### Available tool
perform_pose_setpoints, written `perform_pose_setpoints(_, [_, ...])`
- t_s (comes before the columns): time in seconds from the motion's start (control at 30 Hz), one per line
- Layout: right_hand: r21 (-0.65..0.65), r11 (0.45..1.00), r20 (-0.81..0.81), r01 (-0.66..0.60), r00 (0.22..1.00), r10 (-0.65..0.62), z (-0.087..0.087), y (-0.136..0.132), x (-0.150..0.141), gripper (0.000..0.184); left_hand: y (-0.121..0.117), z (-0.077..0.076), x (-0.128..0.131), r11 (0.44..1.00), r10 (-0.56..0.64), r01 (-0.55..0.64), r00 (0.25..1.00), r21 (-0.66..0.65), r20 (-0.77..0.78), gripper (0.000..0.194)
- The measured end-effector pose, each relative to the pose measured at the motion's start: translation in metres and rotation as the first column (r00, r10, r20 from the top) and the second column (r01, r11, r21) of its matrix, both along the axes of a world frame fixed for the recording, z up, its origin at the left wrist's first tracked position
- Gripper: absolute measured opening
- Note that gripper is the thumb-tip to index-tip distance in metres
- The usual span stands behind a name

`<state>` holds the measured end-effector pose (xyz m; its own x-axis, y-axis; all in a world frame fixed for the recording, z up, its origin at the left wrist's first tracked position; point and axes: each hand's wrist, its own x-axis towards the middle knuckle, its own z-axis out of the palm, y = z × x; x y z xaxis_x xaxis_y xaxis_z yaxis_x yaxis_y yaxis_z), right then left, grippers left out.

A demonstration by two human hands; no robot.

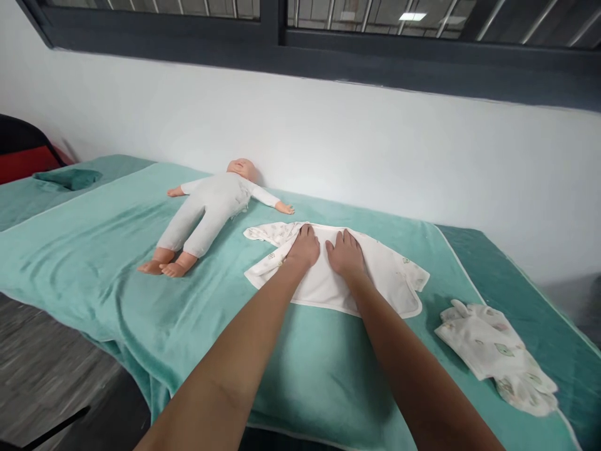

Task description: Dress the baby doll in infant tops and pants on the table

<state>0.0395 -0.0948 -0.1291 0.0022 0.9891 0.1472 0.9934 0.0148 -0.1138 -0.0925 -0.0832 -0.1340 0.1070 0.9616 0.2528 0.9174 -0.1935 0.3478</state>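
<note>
A small white baby shirt (328, 285) with a printed pattern on its sleeves lies spread out, its plain side up. My left hand (306, 246) rests on it near the upper edge, fingers stretched out. Beside it, my right hand (345, 252) lies flat on the same shirt, fingers extended. Neither hand grips the cloth. Left of the shirt, a baby doll (211, 203) in a white bodysuit lies on its back, arms spread. To the right is a crumpled baby garment (498, 351), white with a green leaf print.
A green cover (117, 244) is spread over the bed, with a darker green strip (507, 269) at the right. A dark green folded cloth (68, 179) and a red and black object (21, 150) are at the far left. A white wall (375, 150) rises behind.
</note>
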Motion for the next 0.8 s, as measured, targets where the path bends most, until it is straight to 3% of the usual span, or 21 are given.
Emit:
perform_pose_setpoints(0.2, [0.016, 0.998, -0.016, 0.064, 0.998, -0.064, 0.005, -0.007, -0.012, 0.067, -0.039, 0.000, 0.019, 0.997, 0.068, -0.070, 0.995, -0.031, -0.067, 0.057])
perform_pose_setpoints(0.6, [-0.007, 1.000, 0.047, -0.011, 0.999, 0.012, 0.005, -0.055, -0.011, 0.066, -0.092, -0.002, 0.012, 0.999, -0.013, 0.008, 0.995, -0.053, -0.097, 0.057])
perform_pose_setpoints(0.7, [-0.005, 0.998, 0.060, -0.055, 0.997, 0.056, 0.002, -0.066, -0.010, 0.065, -0.104, 0.002, 0.000, 0.991, -0.130, 0.131, 0.990, -0.032, 0.049, 0.053])
perform_pose_setpoints(0.77, [0.000, 0.996, 0.057, -0.091, 0.994, 0.091, 0.000, -0.072, -0.009, 0.065, -0.109, 0.006, -0.022, 0.973, -0.231, 0.222, 0.939, 0.062, 0.256, 0.050])
perform_pose_setpoints(0.8, [0.000, 0.994, 0.054, -0.113, 0.992, 0.112, -0.001, -0.074, -0.008, 0.065, -0.110, 0.008, -0.038, 0.968, -0.246, 0.212, 0.897, 0.131, 0.367, 0.048])
